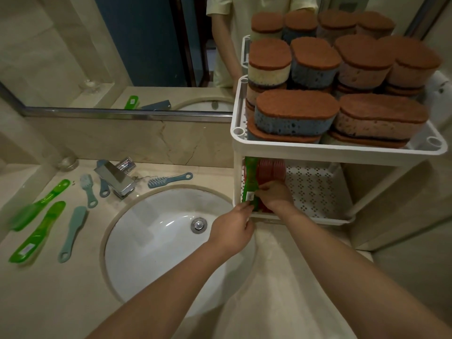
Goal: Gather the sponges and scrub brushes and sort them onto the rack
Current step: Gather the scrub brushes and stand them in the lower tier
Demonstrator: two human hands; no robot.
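A white two-tier rack stands right of the sink. Its top tier is piled with several brown-topped sponges. On the lower tier a green scrub brush stands on edge against red brushes. My left hand pinches the green brush's near end at the tier's front left corner. My right hand rests on the same brush and the red ones. Two green brushes and several pale blue-green brushes lie on the counter at the left.
A white basin with a metal drain is set in the marble counter, with a chrome faucet behind it. A pale blue brush lies behind the basin. A mirror covers the back wall. The lower tier's perforated floor shows at the right.
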